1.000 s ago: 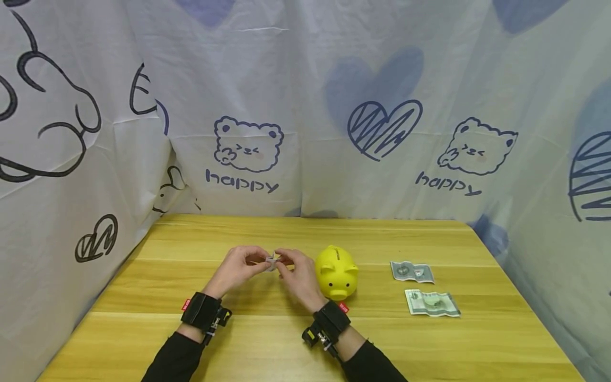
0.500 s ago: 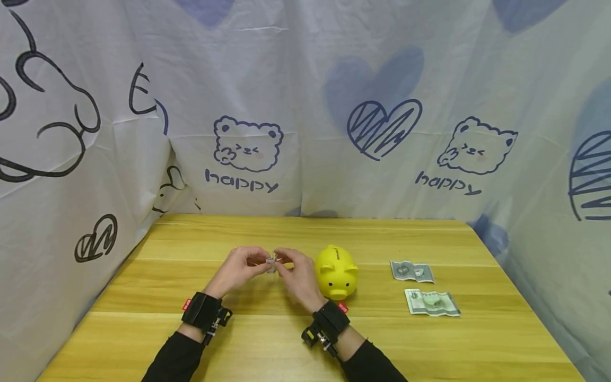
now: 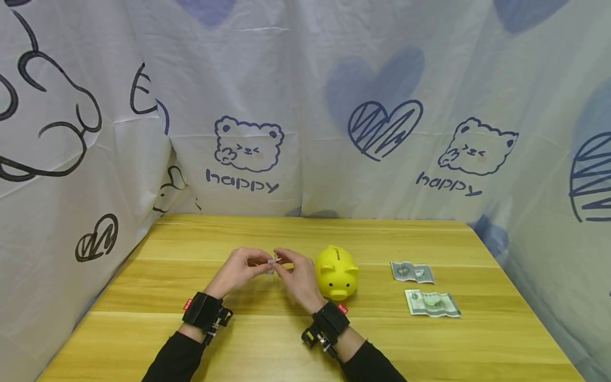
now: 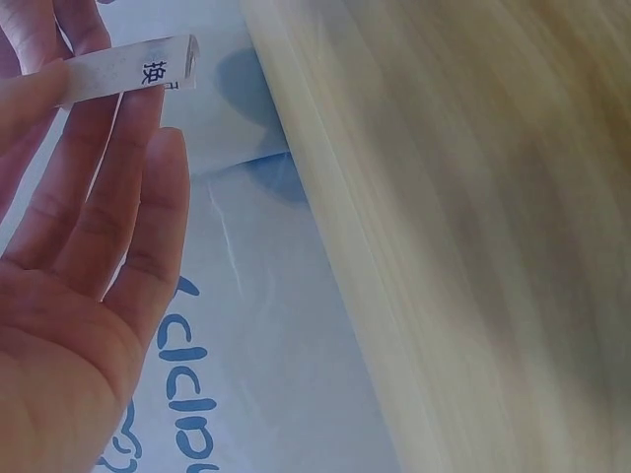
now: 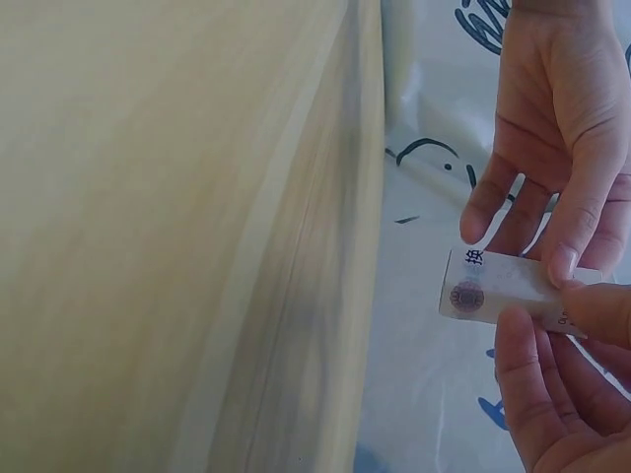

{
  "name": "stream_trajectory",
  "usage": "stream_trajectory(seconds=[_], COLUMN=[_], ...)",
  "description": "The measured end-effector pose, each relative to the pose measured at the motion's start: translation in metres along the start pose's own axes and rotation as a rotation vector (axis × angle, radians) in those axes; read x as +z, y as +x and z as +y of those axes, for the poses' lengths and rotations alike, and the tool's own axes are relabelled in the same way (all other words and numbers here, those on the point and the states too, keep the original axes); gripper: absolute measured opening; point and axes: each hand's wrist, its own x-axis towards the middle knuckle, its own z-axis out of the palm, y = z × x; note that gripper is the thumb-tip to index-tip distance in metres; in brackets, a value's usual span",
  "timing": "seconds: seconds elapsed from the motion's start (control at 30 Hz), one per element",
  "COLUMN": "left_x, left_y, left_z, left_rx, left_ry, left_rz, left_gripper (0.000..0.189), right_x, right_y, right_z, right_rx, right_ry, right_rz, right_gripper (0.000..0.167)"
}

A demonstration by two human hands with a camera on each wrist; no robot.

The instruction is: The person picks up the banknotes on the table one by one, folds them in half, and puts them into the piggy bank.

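My left hand [image 3: 241, 269] and right hand [image 3: 300, 276] meet above the table, left of a yellow piggy bank [image 3: 336, 273]. Between their fingertips they pinch a small folded banknote [image 5: 483, 286], a narrow pale strip with a dark printed character and a round reddish seal. In the left wrist view, the thumb and fingers of the left hand [image 4: 84, 286] hold the folded banknote [image 4: 128, 71] near one end. From below in the right wrist view, the thumb and fingers of the right hand [image 5: 542, 394] hold it too. Fingers partly cover the note.
Two creased banknotes lie to the right of the piggy bank: a greyish one [image 3: 412, 271] farther back and a green one [image 3: 432, 303] nearer. The wooden table [image 3: 429, 350] ends at a printed cloth curtain [image 3: 315, 175] behind and along the sides.
Both hands stay almost in the same place. Between the fingertips the folded banknote has shifted slightly, and the fingers have moved a little on it. The piggy bank and loose notes lie as before.
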Motion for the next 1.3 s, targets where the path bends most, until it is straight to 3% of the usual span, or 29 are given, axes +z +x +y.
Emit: stream_trajectory(seconds=[0.7,1.3], left_x=[-0.0022,-0.0004], left_y=[-0.0002,0.0011], left_z=[0.0014,-0.0022], left_rx=[0.009,-0.057], left_ry=[-0.027,-0.007], left_rz=[-0.07,-0.023], left_gripper=[0.015,0.009], right_x=[0.0017,0.0006], right_y=[-0.0009,-0.0013], right_z=[-0.0009,-0.0013], right_rx=[0.015,0.056], right_ry=[0.027,0.035], right_rz=[0.018,0.055], right_gripper=[0.022,0.015])
